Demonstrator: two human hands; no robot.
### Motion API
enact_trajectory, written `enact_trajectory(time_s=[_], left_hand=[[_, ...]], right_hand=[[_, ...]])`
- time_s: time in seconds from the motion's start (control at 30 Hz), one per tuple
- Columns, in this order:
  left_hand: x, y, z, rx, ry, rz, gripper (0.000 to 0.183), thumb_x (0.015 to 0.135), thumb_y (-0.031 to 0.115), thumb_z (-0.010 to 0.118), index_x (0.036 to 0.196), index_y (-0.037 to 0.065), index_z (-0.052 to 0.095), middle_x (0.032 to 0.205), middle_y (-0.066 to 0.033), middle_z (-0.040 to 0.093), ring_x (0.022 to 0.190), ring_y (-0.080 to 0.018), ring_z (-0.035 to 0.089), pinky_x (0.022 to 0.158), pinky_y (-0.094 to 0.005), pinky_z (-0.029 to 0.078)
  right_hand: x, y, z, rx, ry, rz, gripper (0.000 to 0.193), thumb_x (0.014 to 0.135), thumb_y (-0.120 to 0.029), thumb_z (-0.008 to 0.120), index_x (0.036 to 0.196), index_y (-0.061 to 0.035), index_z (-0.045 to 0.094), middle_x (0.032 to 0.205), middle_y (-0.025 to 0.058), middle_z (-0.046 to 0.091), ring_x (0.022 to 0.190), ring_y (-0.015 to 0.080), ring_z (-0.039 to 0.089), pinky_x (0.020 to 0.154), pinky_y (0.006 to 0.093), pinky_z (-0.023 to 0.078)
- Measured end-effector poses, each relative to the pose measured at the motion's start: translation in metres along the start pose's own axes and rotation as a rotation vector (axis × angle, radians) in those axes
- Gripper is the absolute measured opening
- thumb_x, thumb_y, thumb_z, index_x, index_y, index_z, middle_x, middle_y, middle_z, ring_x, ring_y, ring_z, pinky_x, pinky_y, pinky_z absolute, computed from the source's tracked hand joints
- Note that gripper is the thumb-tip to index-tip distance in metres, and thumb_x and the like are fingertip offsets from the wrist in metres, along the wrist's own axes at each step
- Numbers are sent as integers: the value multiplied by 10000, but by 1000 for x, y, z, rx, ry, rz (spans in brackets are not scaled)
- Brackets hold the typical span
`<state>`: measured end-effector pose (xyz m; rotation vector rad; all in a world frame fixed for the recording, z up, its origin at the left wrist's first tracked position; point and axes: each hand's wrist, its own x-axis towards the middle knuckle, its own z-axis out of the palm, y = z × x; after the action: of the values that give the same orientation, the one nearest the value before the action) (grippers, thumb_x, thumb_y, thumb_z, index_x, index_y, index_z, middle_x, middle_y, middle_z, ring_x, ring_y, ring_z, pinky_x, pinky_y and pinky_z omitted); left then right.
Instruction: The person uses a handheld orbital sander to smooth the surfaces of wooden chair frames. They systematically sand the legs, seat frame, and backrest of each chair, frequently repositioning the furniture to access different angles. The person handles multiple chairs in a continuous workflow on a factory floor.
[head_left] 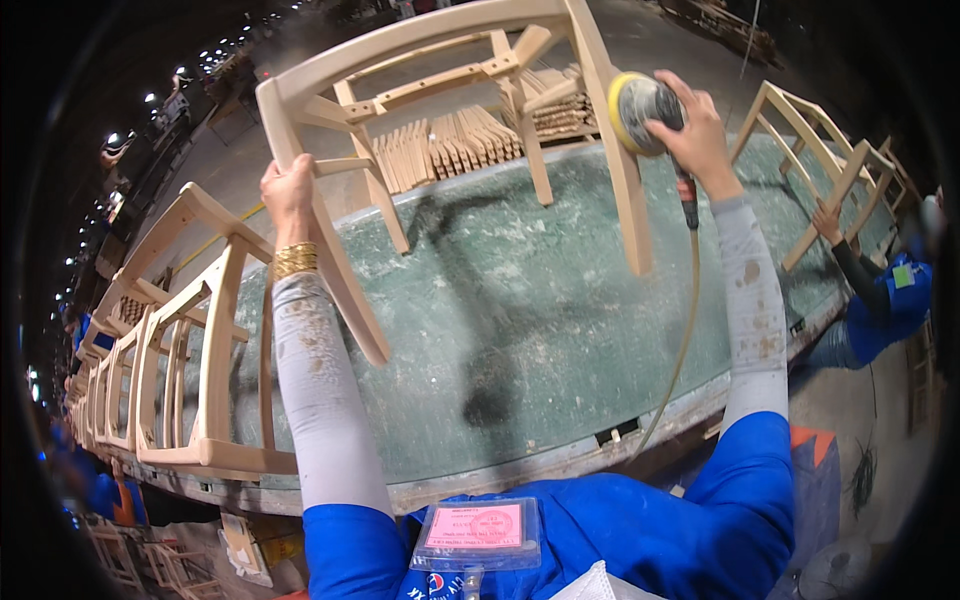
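A pale wooden chair frame [425, 40] stands before me on the dusty green tabletop [560, 330], its curved top rail spanning between two long posts. My left hand [289, 190] is closed around the left post, close to where a cross rail meets it. In my right hand [698, 130] is a round power sander [645, 112] with a yellow-edged pad. The pad's face is turned to the outer side of the right post [618, 165]; whether it touches the wood I cannot tell. A hose [690, 300] runs down from the sander over the table's near edge.
More chair frames [215, 340] line the table at left. At right, another person [890, 300] has a hand on a chair frame [815, 140]. Stacked wooden parts [450, 145] lie beyond the table's far edge.
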<state>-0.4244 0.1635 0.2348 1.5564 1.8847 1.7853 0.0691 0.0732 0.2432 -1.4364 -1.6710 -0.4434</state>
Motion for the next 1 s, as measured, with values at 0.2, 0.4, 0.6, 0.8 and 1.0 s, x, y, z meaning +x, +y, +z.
enact_trajectory(time_s=[0.2, 0.4, 0.6, 0.8, 1.0], left_hand=[[16, -8, 3, -20, -12, 1, 368, 678, 313, 662, 887, 11, 667, 769, -92, 665, 742, -171, 623, 719, -305, 478], [17, -4, 9, 44, -25, 5, 423, 678, 360, 644, 947, 35, 664, 850, -116, 673, 826, -219, 634, 784, -335, 466], [14, -5, 2, 39, -29, -13, 420, 674, 361, 642, 932, 31, 655, 842, -121, 674, 809, -226, 643, 763, -337, 477], [1, -2, 6, -55, -44, 26, 375, 679, 310, 646, 911, 15, 644, 786, -119, 675, 758, -208, 652, 723, -327, 493], [4, 1, 2, -56, -53, 12, 375, 683, 313, 650, 915, 19, 642, 811, -122, 680, 782, -223, 657, 745, -332, 494]], right_hand=[[-176, 9, -44, -31, -284, 315, 651, 634, -126, 745, 1236, -226, 520, 1014, 168, 510, 929, 360, 565, 787, 418, 479], [-260, -15, -72, -22, -412, 458, 668, 610, -101, 753, 1229, -212, 526, 1037, 150, 513, 922, 358, 563, 782, 409, 479], [-178, -64, -49, 46, -61, 279, 646, 643, -125, 746, 1234, -214, 502, 1123, 187, 471, 956, 378, 560, 773, 419, 488], [-92, -73, 0, -37, 47, 223, 665, 665, -160, 745, 1250, -302, 461, 1162, 213, 447, 920, 424, 578, 760, 449, 506], [-137, -83, -3, -101, -79, 277, 660, 652, -151, 748, 1239, -277, 471, 1142, 206, 457, 926, 420, 580, 754, 450, 505]])
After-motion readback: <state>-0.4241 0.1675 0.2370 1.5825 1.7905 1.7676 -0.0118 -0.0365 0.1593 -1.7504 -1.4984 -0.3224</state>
